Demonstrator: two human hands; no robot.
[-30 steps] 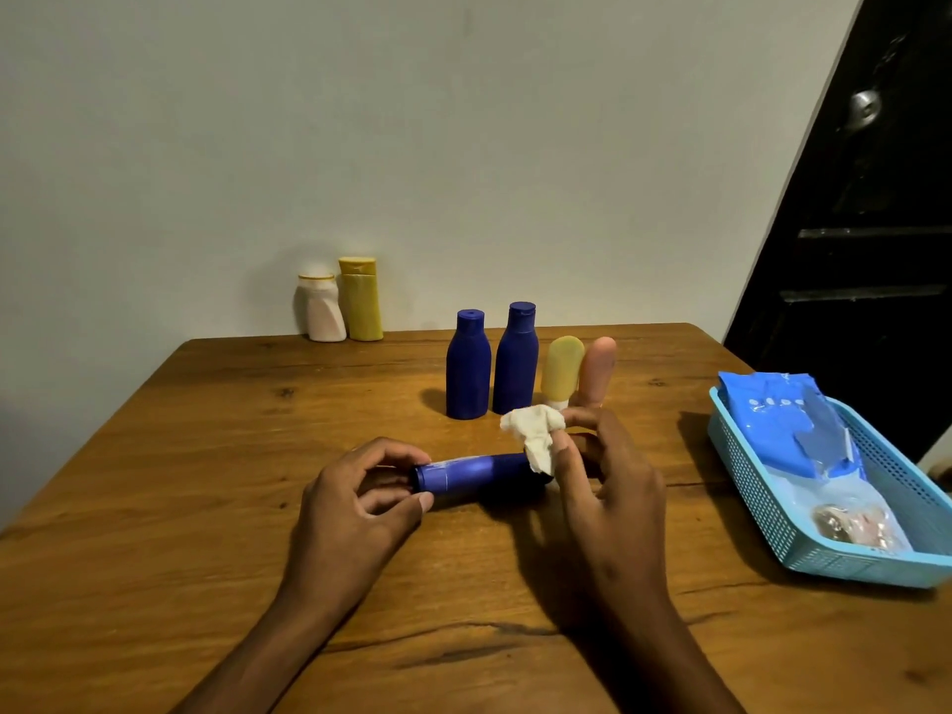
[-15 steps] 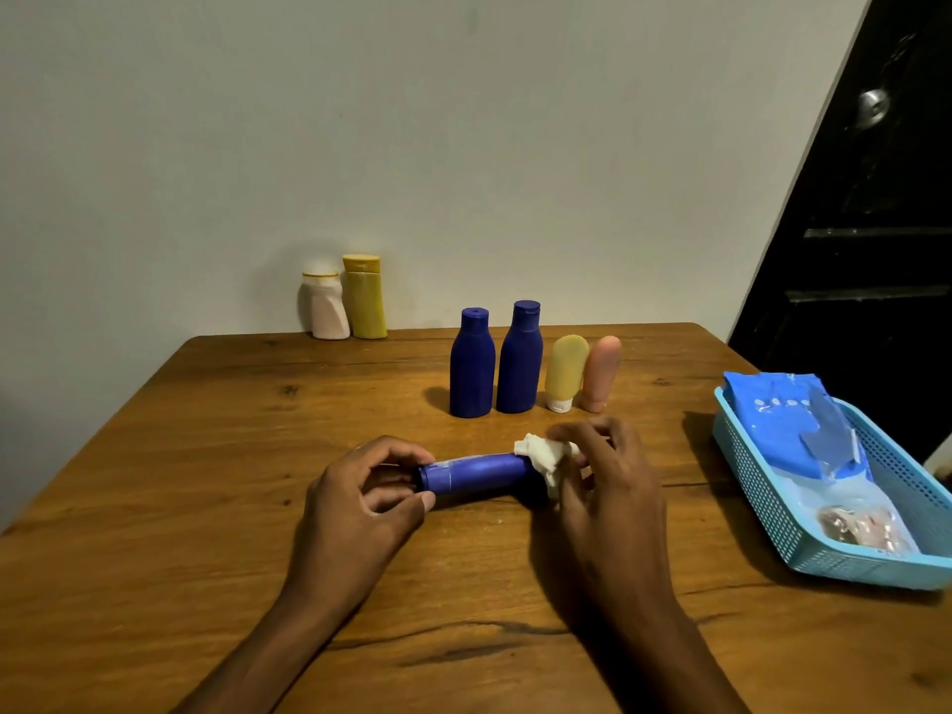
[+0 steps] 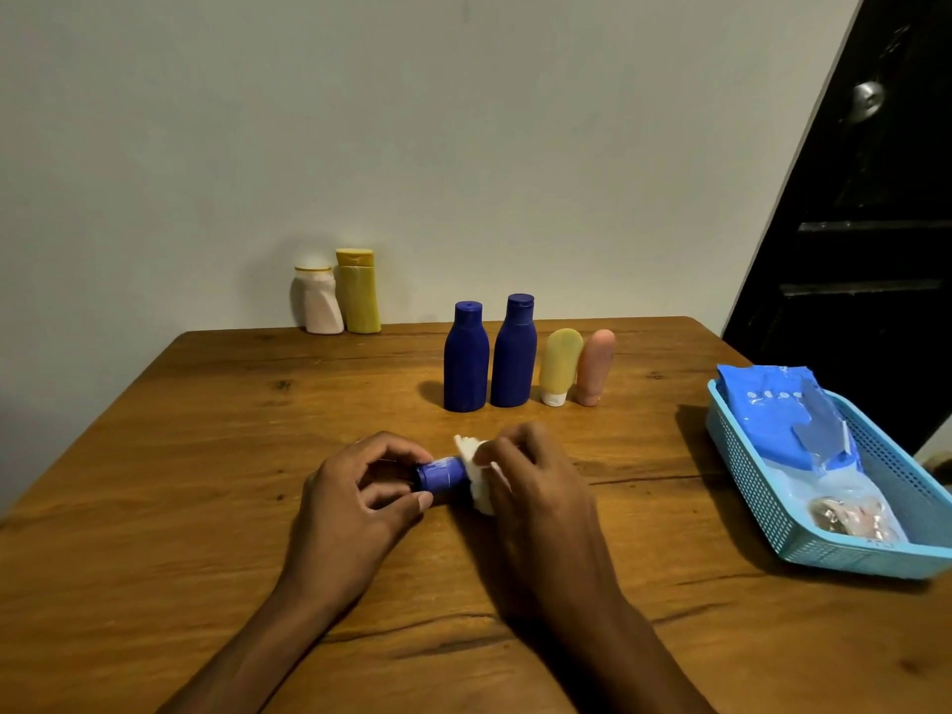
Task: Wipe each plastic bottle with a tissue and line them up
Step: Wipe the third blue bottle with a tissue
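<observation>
Since a second ago, the right hand point(image 3: 530, 487) has travelled leftward along the lying blue bottle point(image 3: 442, 474), so that far less of the blue body now shows between the two hands. Largest item on inspection is the wooden table point(image 3: 206, 456), which carries everything. At its right edge sits a light-blue basket point(image 3: 772, 507) holding a blue tissue pack point(image 3: 778, 420). Mid-table, four bottles stand upright in a row, close side by side: two dark blue bottles point(image 3: 466, 363), a yellow tube point(image 3: 559, 365) and a pink tube point(image 3: 595, 365), both tubes cap-down. Against the wall, well apart from the row, stand a white bottle point(image 3: 318, 304) and a yellow bottle point(image 3: 358, 296), touching or nearly so. Nearer the person, the blue bottle lies on its side across the tabletop. The left hand point(image 3: 355, 502) grips its cap end, fingers and thumb curled round it. The right hand's fingers are curled over a crumpled white tissue point(image 3: 476, 474), pressing it onto the bottle's body. In my judgement the bottle is light, stiff plastic with a smooth, somewhat slippery skin and will roll if released; the cap end or the waist offers the surest hold. The tissue is soft and tears easily.
</observation>
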